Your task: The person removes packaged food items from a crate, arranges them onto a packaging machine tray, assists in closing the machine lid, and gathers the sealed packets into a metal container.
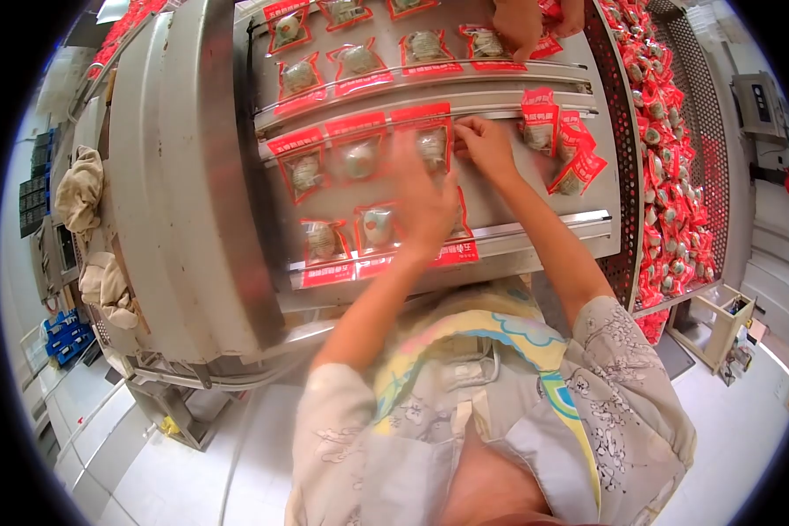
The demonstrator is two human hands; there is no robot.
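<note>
My right hand (489, 149) has its thumb and fingertips pinched at the right edge of a red-and-clear sealed food packet (430, 145) in the upper row. Motion smears my left hand (425, 206), which is over the metal work surface (500, 197), just below that packet; its fingers are too blurred to read. Left of the hands lie more sealed packets (305, 171) in that row. Nearer me, a lower row of packets (326, 241) has its red ends along a metal bar (543, 226). Part of one packet there is hidden behind my left hand.
A few loose packets (568, 145) lie right of my right hand. Beyond a rail, another person's hands (519, 26) work among packets. Many packets (671, 175) fill a perforated metal trough on the right. A large metal housing (175, 193) stands left.
</note>
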